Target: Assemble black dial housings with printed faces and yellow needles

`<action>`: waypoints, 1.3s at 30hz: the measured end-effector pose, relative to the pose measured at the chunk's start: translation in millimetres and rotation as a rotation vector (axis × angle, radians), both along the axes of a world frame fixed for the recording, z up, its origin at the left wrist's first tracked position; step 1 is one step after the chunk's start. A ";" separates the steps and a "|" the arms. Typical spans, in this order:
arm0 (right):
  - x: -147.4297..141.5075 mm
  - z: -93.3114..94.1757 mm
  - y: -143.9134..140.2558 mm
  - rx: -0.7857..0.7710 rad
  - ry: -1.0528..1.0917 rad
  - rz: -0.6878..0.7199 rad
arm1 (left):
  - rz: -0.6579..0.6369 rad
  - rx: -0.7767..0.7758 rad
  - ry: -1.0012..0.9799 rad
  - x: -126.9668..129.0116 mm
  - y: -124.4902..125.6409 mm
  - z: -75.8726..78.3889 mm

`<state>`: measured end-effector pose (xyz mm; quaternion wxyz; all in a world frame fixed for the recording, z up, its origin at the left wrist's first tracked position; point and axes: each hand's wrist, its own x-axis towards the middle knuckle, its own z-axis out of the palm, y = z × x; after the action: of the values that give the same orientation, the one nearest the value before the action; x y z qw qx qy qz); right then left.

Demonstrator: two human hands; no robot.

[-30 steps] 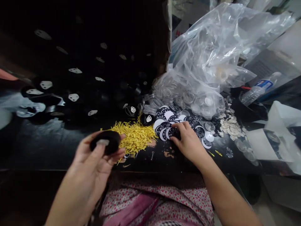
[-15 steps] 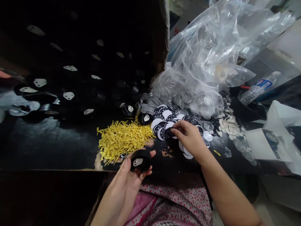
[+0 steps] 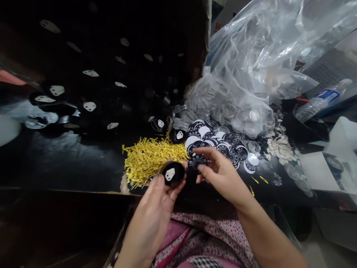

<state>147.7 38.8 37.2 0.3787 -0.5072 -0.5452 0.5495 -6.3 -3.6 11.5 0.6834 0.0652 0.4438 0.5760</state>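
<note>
My left hand (image 3: 159, 199) is closed around a round black cup-shaped housing (image 3: 176, 172), with a white plate with small holes showing inside it. Just right of it, my right hand (image 3: 216, 171) pinches a black dial disc (image 3: 196, 161) with white markings around its edge. Behind the right hand lies a loose pile of black-and-white dial discs (image 3: 205, 131), some showing plain white backs. Beyond the left hand a heap of thin yellow pointer-like pieces (image 3: 150, 158) covers part of the black tabletop (image 3: 83, 160).
Clear round covers (image 3: 212, 104) spill from a large plastic bag (image 3: 267, 48) at the back. Many more black housings (image 3: 89, 107) stand at the back left. Small off-white plates (image 3: 281, 145), a plastic bottle (image 3: 323, 98) and a white box (image 3: 318, 169) are on the right.
My right hand has drawn back from the pile with a dial disc, close to the housing. My left hand has raised the housing and tilted its inside towards me. The view has shifted slightly.
</note>
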 end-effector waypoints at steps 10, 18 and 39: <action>-20.0 6.0 -8.6 0.311 -0.392 0.010 | -0.174 0.042 0.180 5.9 -11.6 -10.3; -7.3 7.1 -12.2 0.088 -0.430 0.107 | -0.316 0.177 0.280 -5.2 -15.8 -25.6; -31.9 -9.7 10.5 0.458 -1.078 0.282 | 0.031 0.072 0.100 -8.3 0.9 -10.2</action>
<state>115.8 49.3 27.5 0.0718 -0.5427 -0.8269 0.1285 -14.6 -2.7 1.3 0.6485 0.1117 0.4573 0.5982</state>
